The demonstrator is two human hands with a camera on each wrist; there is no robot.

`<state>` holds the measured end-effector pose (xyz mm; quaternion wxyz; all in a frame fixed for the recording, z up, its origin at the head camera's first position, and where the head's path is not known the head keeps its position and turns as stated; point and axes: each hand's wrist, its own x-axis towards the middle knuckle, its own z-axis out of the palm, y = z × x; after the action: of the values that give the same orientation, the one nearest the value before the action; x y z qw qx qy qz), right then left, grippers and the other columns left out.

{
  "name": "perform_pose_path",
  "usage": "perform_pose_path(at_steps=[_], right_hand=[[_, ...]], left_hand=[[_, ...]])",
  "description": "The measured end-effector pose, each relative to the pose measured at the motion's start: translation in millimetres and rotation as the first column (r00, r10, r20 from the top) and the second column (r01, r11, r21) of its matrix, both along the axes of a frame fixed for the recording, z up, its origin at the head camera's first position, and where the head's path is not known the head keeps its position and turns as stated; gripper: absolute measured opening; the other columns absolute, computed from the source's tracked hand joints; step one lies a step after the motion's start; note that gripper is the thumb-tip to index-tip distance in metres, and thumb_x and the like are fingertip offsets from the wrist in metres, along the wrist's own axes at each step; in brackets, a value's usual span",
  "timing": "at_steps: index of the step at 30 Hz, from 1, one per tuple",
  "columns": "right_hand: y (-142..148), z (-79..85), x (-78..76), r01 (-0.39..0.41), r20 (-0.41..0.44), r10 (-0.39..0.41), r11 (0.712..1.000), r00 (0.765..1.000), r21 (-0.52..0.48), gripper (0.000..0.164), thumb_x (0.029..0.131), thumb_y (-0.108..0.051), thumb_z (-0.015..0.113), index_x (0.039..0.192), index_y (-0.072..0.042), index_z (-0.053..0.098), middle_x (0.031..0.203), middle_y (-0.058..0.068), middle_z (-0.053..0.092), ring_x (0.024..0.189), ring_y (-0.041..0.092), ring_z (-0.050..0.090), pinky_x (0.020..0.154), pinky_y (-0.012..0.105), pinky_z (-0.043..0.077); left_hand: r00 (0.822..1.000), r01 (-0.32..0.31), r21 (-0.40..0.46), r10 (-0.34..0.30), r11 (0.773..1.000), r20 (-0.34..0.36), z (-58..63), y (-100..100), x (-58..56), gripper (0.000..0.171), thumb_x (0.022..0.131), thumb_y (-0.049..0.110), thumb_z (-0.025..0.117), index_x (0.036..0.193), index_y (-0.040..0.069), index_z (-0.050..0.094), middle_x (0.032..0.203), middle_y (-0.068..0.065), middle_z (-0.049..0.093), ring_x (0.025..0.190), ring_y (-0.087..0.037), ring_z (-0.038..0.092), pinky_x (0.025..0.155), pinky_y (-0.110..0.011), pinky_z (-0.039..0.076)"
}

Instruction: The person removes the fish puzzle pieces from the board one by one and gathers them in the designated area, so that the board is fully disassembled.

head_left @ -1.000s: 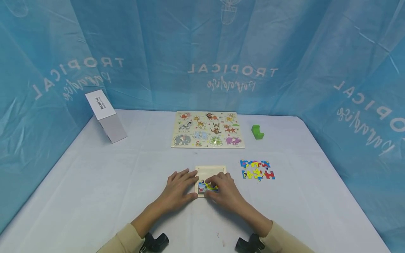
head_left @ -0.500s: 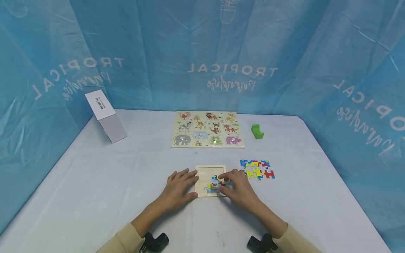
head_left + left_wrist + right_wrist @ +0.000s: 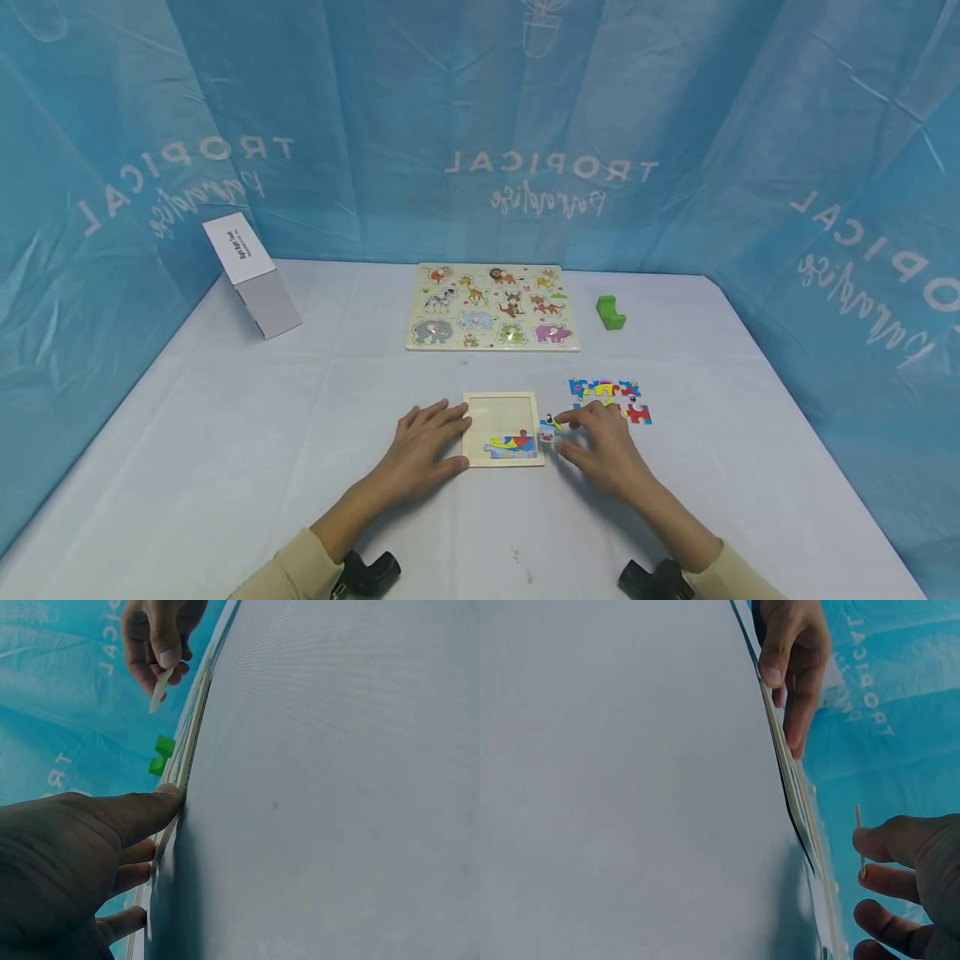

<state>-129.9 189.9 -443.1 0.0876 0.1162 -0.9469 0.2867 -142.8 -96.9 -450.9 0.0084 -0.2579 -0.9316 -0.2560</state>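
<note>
A small wooden puzzle frame (image 3: 501, 413) lies flat on the white table, with joined blue, yellow and red jigsaw pieces (image 3: 513, 447) in its lower right part. My left hand (image 3: 426, 446) rests at the frame's left edge, its fingers stretched out and the thumb touching the near left corner. Just right of the frame, my right hand (image 3: 603, 446) pinches a jigsaw piece (image 3: 549, 430) between thumb and finger, held above the table. In the right wrist view that piece (image 3: 859, 840) shows edge-on, thin and pale. Loose jigsaw pieces (image 3: 628, 389) lie beyond the right hand, which partly hides them.
Farther back lies an animal peg puzzle board (image 3: 492, 308). To its right stands a green block (image 3: 611, 312). A white box (image 3: 252, 275) leans at the back left. Blue printed curtains (image 3: 480, 125) surround the table on the far sides.
The right hand has lifted the jigsaw piece from the frame and moved it right, past the frame's edge. The joined pieces now sit in the frame's lower right. The left hand has stayed put.
</note>
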Motion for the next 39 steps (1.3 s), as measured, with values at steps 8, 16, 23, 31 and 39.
perform_pose_path(at_steps=[8,16,23,31,39], right_hand=[[17.7,-3.4,2.0,0.033,-0.058,-0.03,0.998,0.998,0.055,0.032,0.071,-0.014,0.08,0.101,-0.017,0.07,0.089,0.0,0.057,0.089,0.015,0.044,0.075,0.033,0.037],[29.7,-8.5,3.1,0.04,-0.112,-0.029,0.994,0.993,0.101,0.032,0.068,-0.012,0.08,0.098,-0.015,0.071,0.088,0.001,0.057,0.087,0.018,0.044,0.077,0.037,0.035],[38.6,-10.2,4.7,0.075,-0.06,-0.069,0.991,0.996,0.109,0.03,0.07,-0.011,0.078,0.098,-0.016,0.07,0.092,0.002,0.059,0.093,0.023,0.045,0.079,0.04,0.034],[48.7,-10.3,6.9,0.085,0.025,-0.089,0.988,0.996,0.131,0.03,0.073,-0.015,0.076,0.102,-0.016,0.069,0.099,0.005,0.06,0.094,0.024,0.043,0.079,0.04,0.033],[53.3,-11.6,8.7,0.071,0.004,-0.072,0.99,0.997,0.124,0.029,0.072,-0.016,0.077,0.101,-0.018,0.069,0.092,0.002,0.058,0.088,0.021,0.041,0.076,0.036,0.031]], left_hand=[[1.0,-0.005,0.002,0.005,1.0,0.007,-0.5,0.4,-0.4,0.055,0.081,0.031,0.072,0.13,0.012,0.057,0.144,-0.005,0.048,0.138,-0.032,0.035,0.109,-0.06,0.022],[1.0,-0.006,-0.003,0.006,1.0,0.015,-0.7,1.2,-0.1,0.056,0.081,0.03,0.072,0.131,0.012,0.056,0.145,-0.005,0.047,0.138,-0.032,0.035,0.11,-0.06,0.021],[1.0,-0.003,-0.004,0.003,1.0,-0.004,0.4,1.0,0.2,0.055,0.081,0.029,0.072,0.13,0.011,0.057,0.144,-0.005,0.048,0.137,-0.033,0.036,0.109,-0.06,0.022],[1.0,0.002,0.005,-0.002,1.0,0.013,0.6,1.1,0.3,0.055,0.082,0.029,0.071,0.131,0.011,0.056,0.145,-0.006,0.047,0.139,-0.032,0.034,0.11,-0.06,0.02],[1.0,0.001,-0.001,-0.001,1.0,0.021,0.2,1.3,0.2,0.054,0.082,0.028,0.071,0.131,0.011,0.056,0.146,-0.006,0.046,0.139,-0.032,0.034,0.11,-0.06,0.02]])
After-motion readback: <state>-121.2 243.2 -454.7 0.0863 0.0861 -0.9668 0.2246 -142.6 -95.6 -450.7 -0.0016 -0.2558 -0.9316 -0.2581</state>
